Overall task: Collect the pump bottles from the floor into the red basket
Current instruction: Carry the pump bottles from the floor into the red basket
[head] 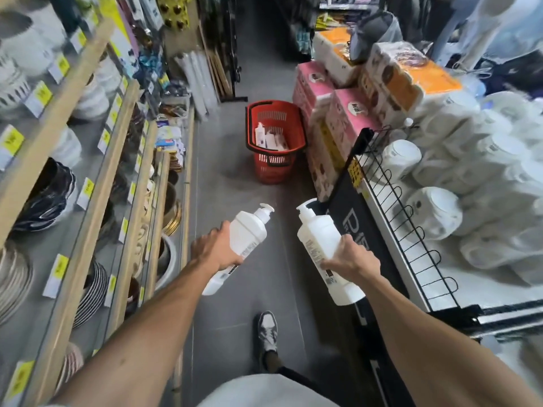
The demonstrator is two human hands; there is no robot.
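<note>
Your left hand and right hand each have fingers closed around a white pump bottle, left and right, held above the floor. The red basket stands ahead, holding similar bottles.

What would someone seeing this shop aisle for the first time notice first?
Two white pump bottles stand out low in the middle: one in the left hand grip, the left pump bottle, one in the right hand, the right pump bottle. Farther up the grey floor stands the red basket, already holding white bottles.
</note>
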